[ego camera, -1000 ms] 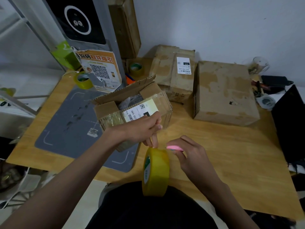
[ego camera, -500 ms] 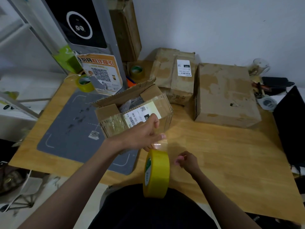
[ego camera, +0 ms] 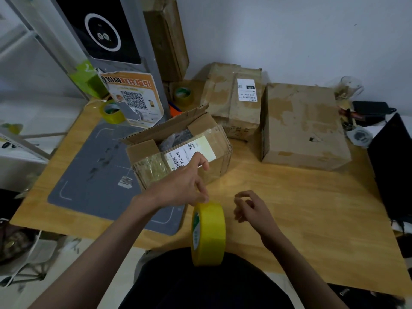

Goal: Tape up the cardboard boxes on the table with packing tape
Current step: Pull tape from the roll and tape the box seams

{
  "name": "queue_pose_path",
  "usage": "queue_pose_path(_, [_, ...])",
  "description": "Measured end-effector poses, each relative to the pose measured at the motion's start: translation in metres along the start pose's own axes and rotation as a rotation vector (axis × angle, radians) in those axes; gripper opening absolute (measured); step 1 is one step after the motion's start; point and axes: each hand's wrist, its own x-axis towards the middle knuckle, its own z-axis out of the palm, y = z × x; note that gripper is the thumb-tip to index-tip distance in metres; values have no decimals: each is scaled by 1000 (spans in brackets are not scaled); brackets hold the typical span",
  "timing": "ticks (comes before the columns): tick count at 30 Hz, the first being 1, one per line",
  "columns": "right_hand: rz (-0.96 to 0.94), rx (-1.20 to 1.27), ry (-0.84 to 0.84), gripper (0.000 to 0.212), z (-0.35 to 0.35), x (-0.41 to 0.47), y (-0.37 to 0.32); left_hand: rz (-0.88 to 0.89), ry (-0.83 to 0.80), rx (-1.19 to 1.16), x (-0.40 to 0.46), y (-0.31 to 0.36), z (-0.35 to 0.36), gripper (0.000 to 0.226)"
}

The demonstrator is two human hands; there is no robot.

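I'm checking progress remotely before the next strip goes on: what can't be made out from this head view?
- Free tape end: the left hand pinches at the top of the yellow tape roll; the clear strip itself is too faint to trace.
- What holds the roll up: its lower edge sits against dark clothing.
- Contents of the open box: flaps and shadow hide them.
- Right hand: its curled fingers seem to hold nothing, though the palm faces away.

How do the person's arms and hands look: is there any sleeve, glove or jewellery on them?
Both forearms are bare, with no sleeve in view. The left hand and right hand wear no gloves, and no ring, watch or bracelet shows.
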Motion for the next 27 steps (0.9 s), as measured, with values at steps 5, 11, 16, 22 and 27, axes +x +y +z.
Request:
queue_pose_path(5, [63, 299, -346, 42, 16, -72, -58, 12, 123, 152, 3, -10, 13, 59])
queue_pose_path(11, [-22, 251, -243, 63, 38, -74, -40, 73, 216, 252, -2, -14, 34, 51])
queue_pose_path(16, [-61, 224, -166, 35, 43, -69, -41, 126, 222, 203, -7, -9, 32, 54])
queue_pose_path(22, [-110, 192, -118, 12, 41, -58, -37, 198, 269, 88, -13, 5, 23, 51])
queue_pose_path(27, [-285, 133, -109, 13, 41, -64, -37, 106, 215, 18, -1, 5, 4, 54])
